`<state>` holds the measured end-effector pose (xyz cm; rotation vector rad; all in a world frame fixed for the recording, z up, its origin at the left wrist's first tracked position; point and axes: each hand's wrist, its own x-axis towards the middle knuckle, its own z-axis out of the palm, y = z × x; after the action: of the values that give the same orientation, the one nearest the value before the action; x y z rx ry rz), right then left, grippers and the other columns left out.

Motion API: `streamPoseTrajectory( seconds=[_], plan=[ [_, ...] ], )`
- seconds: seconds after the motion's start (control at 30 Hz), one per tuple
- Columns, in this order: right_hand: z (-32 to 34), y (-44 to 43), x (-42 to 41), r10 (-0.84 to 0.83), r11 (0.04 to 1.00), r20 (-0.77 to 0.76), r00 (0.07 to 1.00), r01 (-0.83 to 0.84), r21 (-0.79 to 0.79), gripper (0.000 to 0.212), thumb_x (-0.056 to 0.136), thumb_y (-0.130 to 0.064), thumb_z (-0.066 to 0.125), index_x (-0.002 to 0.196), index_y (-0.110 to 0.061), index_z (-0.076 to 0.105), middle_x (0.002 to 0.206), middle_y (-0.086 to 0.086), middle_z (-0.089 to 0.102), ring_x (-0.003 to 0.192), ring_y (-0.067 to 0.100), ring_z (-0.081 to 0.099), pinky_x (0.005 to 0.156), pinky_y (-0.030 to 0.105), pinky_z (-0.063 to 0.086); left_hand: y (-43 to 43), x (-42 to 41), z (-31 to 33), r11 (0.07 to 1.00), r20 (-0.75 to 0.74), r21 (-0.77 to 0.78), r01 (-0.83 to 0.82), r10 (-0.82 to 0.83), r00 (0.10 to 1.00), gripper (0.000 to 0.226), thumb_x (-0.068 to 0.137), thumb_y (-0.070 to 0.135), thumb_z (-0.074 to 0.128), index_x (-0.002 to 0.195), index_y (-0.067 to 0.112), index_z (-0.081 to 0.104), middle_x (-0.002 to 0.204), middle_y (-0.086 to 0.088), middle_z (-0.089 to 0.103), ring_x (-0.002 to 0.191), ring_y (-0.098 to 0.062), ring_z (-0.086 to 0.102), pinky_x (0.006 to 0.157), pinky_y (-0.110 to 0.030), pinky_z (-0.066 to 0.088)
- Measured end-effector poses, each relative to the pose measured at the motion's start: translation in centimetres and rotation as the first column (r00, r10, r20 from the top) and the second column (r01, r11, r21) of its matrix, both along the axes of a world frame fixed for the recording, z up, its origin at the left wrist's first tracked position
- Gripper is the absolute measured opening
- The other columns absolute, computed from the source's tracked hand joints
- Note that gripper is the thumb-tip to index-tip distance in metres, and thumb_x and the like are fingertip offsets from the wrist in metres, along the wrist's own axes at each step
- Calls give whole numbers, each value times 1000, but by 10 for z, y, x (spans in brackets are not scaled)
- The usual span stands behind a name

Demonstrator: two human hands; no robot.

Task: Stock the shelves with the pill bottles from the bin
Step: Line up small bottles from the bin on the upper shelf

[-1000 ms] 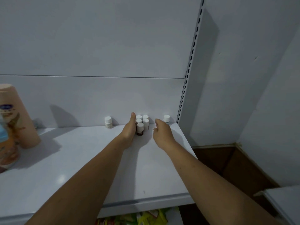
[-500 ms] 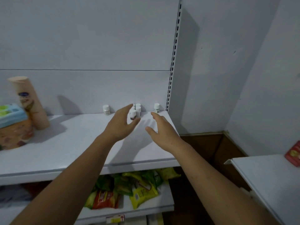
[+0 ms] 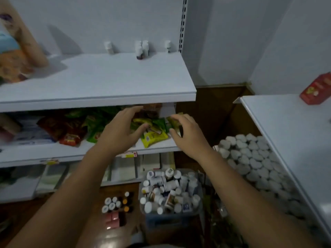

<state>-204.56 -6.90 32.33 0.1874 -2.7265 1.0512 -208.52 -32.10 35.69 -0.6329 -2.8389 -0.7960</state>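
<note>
Pill bottles (image 3: 166, 192) are heaped in the bin (image 3: 172, 221) on the floor, a few are stood upright at the back of the shelf (image 3: 100, 77), and the left hand (image 3: 121, 129) and right hand (image 3: 188, 133) are held empty between, fingers loosely spread, presumably for another pick.

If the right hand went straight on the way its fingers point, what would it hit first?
Probably the green and yellow snack packets on the middle shelf; the open, empty right hand points in at them. Depth is unclear from this single view.
</note>
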Motion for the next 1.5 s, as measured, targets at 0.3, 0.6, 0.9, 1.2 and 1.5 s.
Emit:
streamPoseTrajectory(
  seconds=[0.3,0.6,0.9,1.2,1.5],
  plan=[
    [-139,14,52,-58,996,433,900,83,-37,45,99,-24,66,142,-17,55,132,7,55,120,27,58,100,51,53,21,34,-135,996,333,-48,80,-60,941,51,103,48,61,147,23,52,140,0,61,124,-20,60,95,-40,54],
    [-243,9,65,-124,991,760,638,41,128,56,100,-27,66,151,-14,47,148,14,50,123,35,58,100,47,51,18,46,-271,993,679,-97,69,15,734,52,97,33,74,143,16,58,139,-9,63,118,-31,64,99,-42,52],
    [-318,-5,86,-213,940,808,549,-109,322,93,84,-30,85,159,-27,30,162,12,29,143,40,39,104,51,50,23,68,-352,908,676,-315,277,10,736,77,89,37,78,156,25,41,153,-9,45,141,-40,38,109,-51,43],
    [-344,5,96,-206,955,695,688,-13,296,67,85,-22,82,145,-28,52,141,8,53,131,33,48,99,51,52,26,56,-377,951,614,-203,233,-62,787,54,85,25,83,135,25,65,135,-6,55,126,-31,51,98,-46,51],
    [-332,11,98,-155,927,768,622,361,-105,52,87,-16,84,133,-14,61,114,4,64,103,20,61,91,41,54,20,57,-366,997,579,-35,68,-35,815,49,99,58,49,133,27,65,118,-5,74,108,-27,68,84,-42,58]
  ],
)
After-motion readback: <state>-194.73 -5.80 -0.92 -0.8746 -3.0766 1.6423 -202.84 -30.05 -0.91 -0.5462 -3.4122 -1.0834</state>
